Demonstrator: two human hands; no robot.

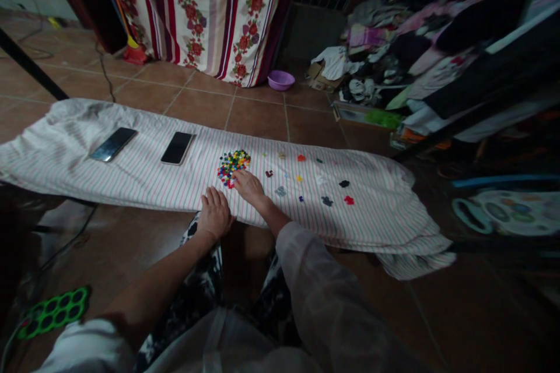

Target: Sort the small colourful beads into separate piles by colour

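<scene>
A pile of small multicoloured pieces (230, 164) lies on the striped cloth (205, 157). My right hand (248, 185) is at the pile's lower right edge, fingers bent together over the pieces; whatever they pinch is too small to name. Flat on the cloth's near edge rests my left hand (215, 211), its fingers extended and holding nothing. To the right of the pile are several small groups sorted by colour, among them orange (301, 158), yellow (300, 178), grey (326, 201), black (344, 184) and red (349, 200).
Two phones, one (114, 144) at the far left and another (177, 148) nearer the pile, lie on the cloth. Beyond it are a purple basin (280, 80) and a floral curtain (192, 11). Heaped clothes (394, 41) stand at the back right; a green tray (55, 312) is at lower left.
</scene>
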